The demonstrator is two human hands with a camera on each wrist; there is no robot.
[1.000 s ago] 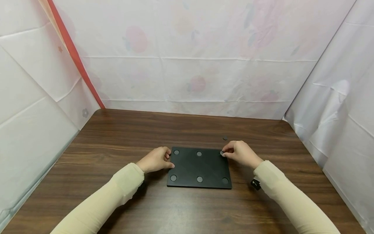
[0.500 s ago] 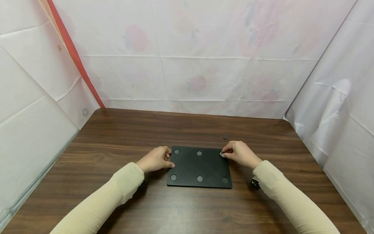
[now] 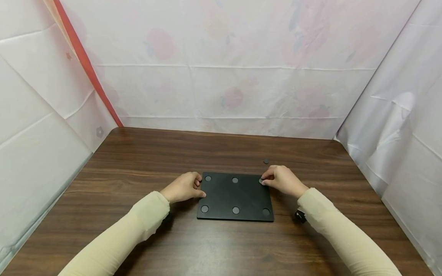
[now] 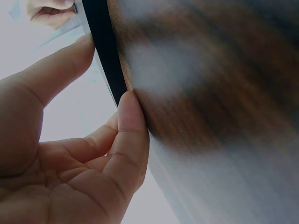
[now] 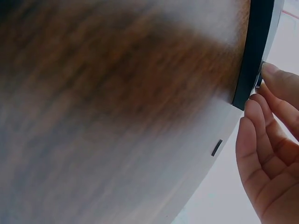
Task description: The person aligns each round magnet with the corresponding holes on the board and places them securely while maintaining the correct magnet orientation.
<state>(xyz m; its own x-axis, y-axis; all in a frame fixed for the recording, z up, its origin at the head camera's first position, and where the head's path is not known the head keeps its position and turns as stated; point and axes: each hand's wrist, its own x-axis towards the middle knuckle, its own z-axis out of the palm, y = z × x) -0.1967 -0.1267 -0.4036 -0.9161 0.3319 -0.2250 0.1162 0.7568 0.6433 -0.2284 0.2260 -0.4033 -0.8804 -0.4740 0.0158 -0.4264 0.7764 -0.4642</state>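
Note:
A thin black rectangular board [image 3: 235, 196] lies flat on the table, with several round grey spots, recesses or inset discs, along its near and far edges. My left hand [image 3: 184, 187] holds the board's left edge, thumb on the near part and curled fingers near the far corner. In the left wrist view, thumb and a fingertip touch the black edge. My right hand [image 3: 284, 181] pinches a small round disc [image 3: 261, 181] between thumb and forefinger at the far right corner; the fingers partly cover it. In the right wrist view the disc [image 5: 259, 80] stands slightly tilted at the board's surface.
Another small dark disc [image 3: 266, 161] lies loose on the wooden table [image 3: 165, 153] beyond the board's far right corner. A white patterned curtain [image 3: 221, 76] hangs behind the table, and white sheets flank both sides.
Both hands keep their places at the board. The right fingers show at most a very slight shift on the disc at the far right corner.

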